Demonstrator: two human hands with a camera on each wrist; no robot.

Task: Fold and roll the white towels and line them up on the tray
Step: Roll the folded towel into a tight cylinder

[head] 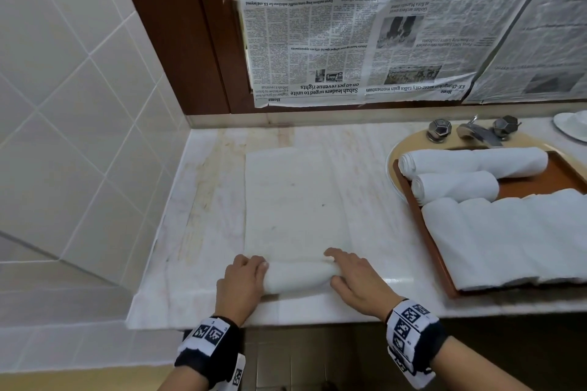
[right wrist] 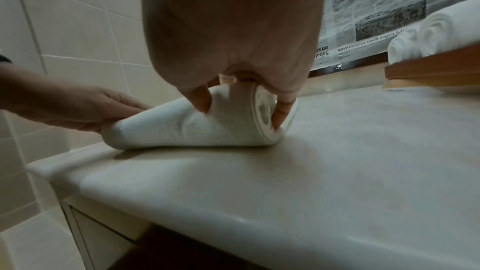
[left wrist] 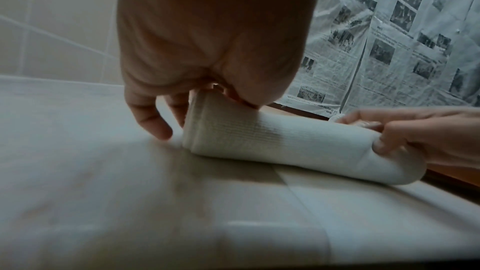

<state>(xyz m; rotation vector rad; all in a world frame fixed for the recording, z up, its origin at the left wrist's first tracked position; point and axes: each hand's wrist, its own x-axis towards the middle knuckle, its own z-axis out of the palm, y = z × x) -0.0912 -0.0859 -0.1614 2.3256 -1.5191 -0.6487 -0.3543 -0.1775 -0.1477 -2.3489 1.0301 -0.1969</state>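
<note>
Newspaper sheets (head: 365,25) taped on the wall behind the counter, hung upside down; print legible only in headlines. Left sheet, lower edge: "Sabah leaders urged to unite", "on 40 pct revenue rights", section tag "Home". Next sheet: "KK-Changchun sister-city talks gain momentum", partly creased, again "Home". Right wrist view catches fragments of the same headlines: "talks gain momentum", "Sabah", "on 4". Body text too small to read. Wristbands (head: 413,336) carry black-and-white square code markers, no readable words
</note>
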